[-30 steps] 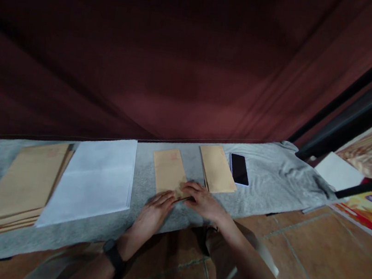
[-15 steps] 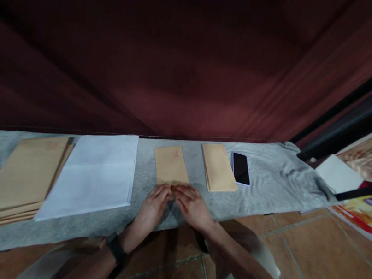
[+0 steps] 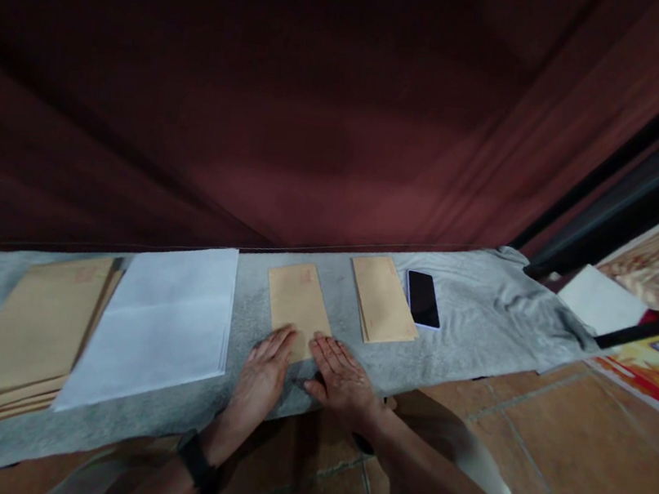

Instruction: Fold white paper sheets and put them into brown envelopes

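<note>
A brown paper envelope (image 3: 300, 299) lies flat on the grey cloth in front of me. My left hand (image 3: 262, 373), with a dark watch on its wrist, rests its outstretched fingers on the envelope's near left edge. On the near right edge lie the fingers of my right hand (image 3: 342, 379), flat and with the thumb apart. Neither hand grips anything. Just to the right is a small pile of brown envelopes (image 3: 383, 300), and beside it a dark-screened phone (image 3: 423, 299) in a pale purple case.
White paper sheets (image 3: 156, 328) lie left of my hands, next to a stack of several brown envelopes (image 3: 28, 334). The grey cloth (image 3: 480, 319) covers a narrow surface against a dark red fabric wall (image 3: 318, 155). Black poles (image 3: 643, 178) slant at the right above a tiled floor (image 3: 594, 468).
My hands were close together, fingers bent over the envelope's near edge. They have moved apart and now lie flatter at its two sides, so its near edge shows.
</note>
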`<state>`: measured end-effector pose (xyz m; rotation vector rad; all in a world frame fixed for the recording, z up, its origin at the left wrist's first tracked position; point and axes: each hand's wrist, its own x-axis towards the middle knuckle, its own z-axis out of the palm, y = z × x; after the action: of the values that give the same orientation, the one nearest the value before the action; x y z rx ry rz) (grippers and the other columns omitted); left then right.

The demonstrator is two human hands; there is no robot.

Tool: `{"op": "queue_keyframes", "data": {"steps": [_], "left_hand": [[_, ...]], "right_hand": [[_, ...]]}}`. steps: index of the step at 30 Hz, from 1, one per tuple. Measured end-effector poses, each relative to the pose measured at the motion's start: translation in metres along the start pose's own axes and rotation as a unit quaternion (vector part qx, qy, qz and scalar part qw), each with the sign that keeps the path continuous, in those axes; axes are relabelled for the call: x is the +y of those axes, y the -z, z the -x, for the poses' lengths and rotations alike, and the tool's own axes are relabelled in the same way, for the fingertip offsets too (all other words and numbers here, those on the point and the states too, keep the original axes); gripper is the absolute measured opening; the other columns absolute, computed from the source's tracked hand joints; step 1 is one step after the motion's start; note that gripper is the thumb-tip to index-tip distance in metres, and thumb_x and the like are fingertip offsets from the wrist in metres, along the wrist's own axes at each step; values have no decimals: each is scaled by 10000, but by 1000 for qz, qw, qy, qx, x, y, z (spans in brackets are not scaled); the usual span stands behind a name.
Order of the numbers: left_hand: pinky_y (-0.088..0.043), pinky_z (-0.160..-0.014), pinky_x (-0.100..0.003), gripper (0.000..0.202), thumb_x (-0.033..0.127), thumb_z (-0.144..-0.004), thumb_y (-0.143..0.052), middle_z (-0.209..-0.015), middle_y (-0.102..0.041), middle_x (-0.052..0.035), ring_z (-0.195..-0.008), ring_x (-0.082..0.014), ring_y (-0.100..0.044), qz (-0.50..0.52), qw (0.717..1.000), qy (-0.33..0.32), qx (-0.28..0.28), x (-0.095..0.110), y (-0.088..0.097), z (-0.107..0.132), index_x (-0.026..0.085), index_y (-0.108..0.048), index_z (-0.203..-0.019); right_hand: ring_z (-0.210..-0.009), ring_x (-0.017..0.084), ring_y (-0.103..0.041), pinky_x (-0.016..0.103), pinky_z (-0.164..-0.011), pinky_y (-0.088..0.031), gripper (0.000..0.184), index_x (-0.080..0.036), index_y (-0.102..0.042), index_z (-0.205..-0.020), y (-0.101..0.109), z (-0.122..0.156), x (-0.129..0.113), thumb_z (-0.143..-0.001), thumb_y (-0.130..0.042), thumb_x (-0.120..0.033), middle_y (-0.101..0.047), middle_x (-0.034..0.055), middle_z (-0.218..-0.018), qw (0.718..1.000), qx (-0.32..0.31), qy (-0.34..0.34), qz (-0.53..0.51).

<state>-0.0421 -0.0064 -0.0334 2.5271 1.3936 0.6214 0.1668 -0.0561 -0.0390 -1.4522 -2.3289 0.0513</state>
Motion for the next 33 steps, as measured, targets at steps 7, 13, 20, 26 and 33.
{"op": "queue_keyframes", "data": {"steps": [7, 13, 20, 26, 33], "left_hand": [[-307, -1219, -499, 522, 310, -1025, -327, -1583, -436, -124, -1485, -247, -366, -6, 999, -41, -15, -5, 3, -51, 171, -401, -1523], [-194, -1256, -495, 587, 359, -1020, -266, -1625, -342, -167, -1538, -278, -242, -61, 996, -23, -67, -11, -15, -143, 73, -397, -1516], [-211, -1255, -442, 571, 379, -1016, -267, -1610, -396, -98, -1512, -212, -314, -55, 989, -81, -110, -30, -20, -158, 161, -409, -1524], [-208, -1257, -423, 580, 415, -1042, -224, -1638, -341, -87, -1518, -179, -294, -30, 979, -127, -156, -30, -15, -121, 184, -338, -1561], [-199, -1267, -402, 550, 390, -1058, -264, -1634, -349, -64, -1518, -150, -287, -14, 975, -157, -156, -20, -2, -65, 239, -264, -1587]], "right_hand": [[-1475, 267, -371, 452, -1214, -351, 723, -78, -362, -1548, -3, -1, -1, -982, -572, -476, -390, 173, -1590, 1000, 3, -4, -9], [-1465, 278, -388, 451, -1210, -353, 728, -72, -382, -1532, -2, -2, -2, -979, -577, -504, -407, 180, -1580, 1000, 0, -9, -18], [-1463, 277, -388, 446, -1222, -340, 748, -94, -364, -1542, -1, -2, -3, -967, -597, -511, -402, 172, -1586, 1000, 13, -9, -25], [-1466, 286, -383, 459, -1214, -347, 745, -73, -371, -1534, -2, -3, -2, -960, -610, -483, -413, 192, -1574, 999, 8, -6, -31], [-1456, 286, -400, 470, -1211, -355, 690, -75, -437, -1500, -6, 0, -3, -965, -598, -480, -466, 197, -1537, 1000, 12, -11, -20]]}}
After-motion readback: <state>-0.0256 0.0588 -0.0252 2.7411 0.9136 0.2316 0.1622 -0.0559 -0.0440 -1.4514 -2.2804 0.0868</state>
